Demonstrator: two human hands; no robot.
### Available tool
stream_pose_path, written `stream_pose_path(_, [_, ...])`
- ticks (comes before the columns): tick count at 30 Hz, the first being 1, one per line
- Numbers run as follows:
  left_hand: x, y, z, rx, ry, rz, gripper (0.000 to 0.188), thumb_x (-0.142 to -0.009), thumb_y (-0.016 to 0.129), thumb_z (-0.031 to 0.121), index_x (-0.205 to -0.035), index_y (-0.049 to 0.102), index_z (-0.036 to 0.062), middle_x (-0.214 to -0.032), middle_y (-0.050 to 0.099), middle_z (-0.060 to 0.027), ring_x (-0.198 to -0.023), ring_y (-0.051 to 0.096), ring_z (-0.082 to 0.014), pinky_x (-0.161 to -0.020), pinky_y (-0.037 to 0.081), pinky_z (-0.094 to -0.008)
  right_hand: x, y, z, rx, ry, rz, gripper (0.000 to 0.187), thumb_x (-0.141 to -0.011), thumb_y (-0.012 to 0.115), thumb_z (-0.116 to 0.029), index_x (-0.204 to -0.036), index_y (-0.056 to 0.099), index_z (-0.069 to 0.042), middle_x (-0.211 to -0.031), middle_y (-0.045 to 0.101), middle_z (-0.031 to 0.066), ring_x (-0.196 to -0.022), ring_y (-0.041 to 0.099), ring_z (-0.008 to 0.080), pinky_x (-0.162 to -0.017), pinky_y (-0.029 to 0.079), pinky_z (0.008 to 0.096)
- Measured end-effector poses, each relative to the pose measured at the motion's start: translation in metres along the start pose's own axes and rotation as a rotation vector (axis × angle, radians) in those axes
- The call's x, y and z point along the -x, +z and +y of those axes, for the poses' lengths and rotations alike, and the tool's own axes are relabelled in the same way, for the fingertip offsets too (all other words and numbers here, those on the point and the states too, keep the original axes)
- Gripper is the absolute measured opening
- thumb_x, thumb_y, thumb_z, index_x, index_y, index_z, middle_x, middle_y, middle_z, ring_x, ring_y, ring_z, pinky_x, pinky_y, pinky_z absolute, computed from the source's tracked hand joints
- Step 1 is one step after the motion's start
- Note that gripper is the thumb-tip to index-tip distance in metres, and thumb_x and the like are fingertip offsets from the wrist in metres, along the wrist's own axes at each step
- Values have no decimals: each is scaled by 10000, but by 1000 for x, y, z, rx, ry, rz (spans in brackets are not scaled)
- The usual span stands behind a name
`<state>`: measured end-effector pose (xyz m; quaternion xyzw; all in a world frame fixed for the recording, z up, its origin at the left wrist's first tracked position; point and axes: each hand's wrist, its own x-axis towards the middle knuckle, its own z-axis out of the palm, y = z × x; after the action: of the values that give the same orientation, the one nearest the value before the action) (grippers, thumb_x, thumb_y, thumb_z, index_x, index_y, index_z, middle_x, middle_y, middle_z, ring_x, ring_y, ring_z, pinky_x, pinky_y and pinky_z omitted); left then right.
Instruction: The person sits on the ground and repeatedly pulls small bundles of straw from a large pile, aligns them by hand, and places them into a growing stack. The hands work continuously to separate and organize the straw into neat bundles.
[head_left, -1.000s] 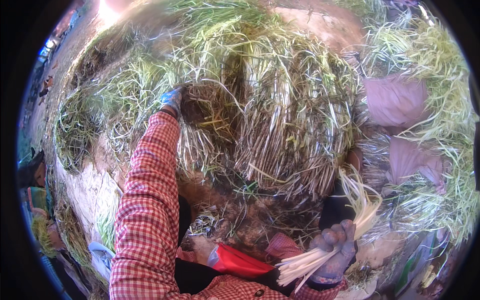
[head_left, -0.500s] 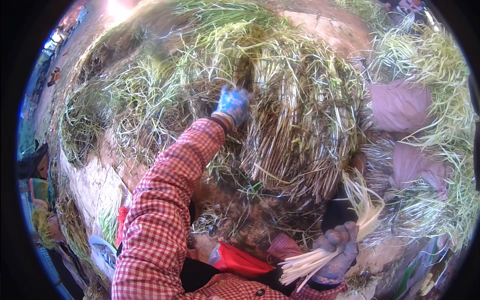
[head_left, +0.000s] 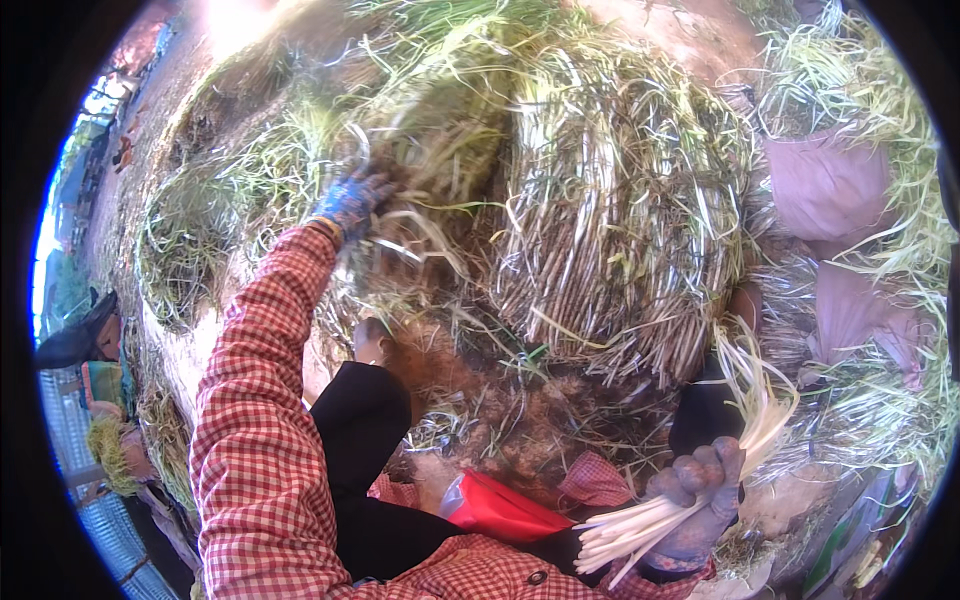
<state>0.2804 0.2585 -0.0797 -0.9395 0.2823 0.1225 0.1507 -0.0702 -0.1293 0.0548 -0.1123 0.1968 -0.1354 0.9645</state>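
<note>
My left hand (head_left: 354,204), in a blue patterned glove, is stretched out over a heap of tangled green and dry leaves (head_left: 270,170). Its fingers look spread but are blurred by motion; loose pale leaves hang beside them. To the right of this hand lies a thick pile of long stalks (head_left: 610,230), brown at the near ends and greener at the far ends. Low at the right, my right hand (head_left: 695,490), in a greyish glove, is closed round a bunch of white stalks (head_left: 630,530). Their thin, pale-yellow leafy tops (head_left: 755,395) stick out past the fist.
A red bag (head_left: 510,508) lies by my lap, near my dark-trousered knee (head_left: 365,415). At the right, bundles wrapped in pinkish cloth (head_left: 830,190) lie among pale green leaves (head_left: 905,130). Scraps of leaf litter the brown ground (head_left: 480,400) in front of me.
My left hand has moved left from the edge of the stalk pile onto the leaf heap. My right hand still grips the white stalks. The view has shifted slightly.
</note>
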Motion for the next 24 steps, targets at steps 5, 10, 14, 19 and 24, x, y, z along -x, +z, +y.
stream_pose_path(5, [0,-7,41,41,-28,-77,685,-748,624,149,-1382,371,203,-1436,349,-78,-1373,218,-297,-1114,194,-459,4,-7,-6,81,-52,46,241,-862,618,-151,-1053,521,-40,-783,562,32,-737,583,167,-536,434,211])
stream_pose_path(10, [-1,-74,94,-242,-118,-536,423,-811,592,174,-1230,537,162,-1218,561,-101,-1133,537,-253,-906,470,-382,9,-10,-13,21,-69,22,187,-969,457,-221,-1027,576,-89,-772,618,46,-719,620,185,-493,400,253])
stream_pose_path(14, [-8,-99,187,370,68,-175,634,-842,563,504,-1283,461,60,-1096,616,-168,-981,611,-272,-859,496,-374,11,-9,-14,30,-55,11,193,-971,453,-230,-1018,576,-89,-775,631,44,-727,628,182,-490,392,243])
stream_pose_path(19, [-43,-79,280,663,-333,-79,1290,-555,678,738,-1459,39,76,-1477,86,-280,-1373,92,-422,-1103,231,-444,14,-12,-20,53,-128,-6,196,-970,454,-230,-1012,573,-79,-778,634,50,-724,627,184,-492,396,248])
stream_pose_path(24, [-37,-32,278,866,-504,139,1270,-536,804,579,-1456,84,79,-1463,147,-269,-1339,217,-412,-1084,290,-408,19,-15,-35,-73,-87,-18,157,-922,534,-146,-1008,534,-15,-756,510,2,-710,558,140,-494,386,215])
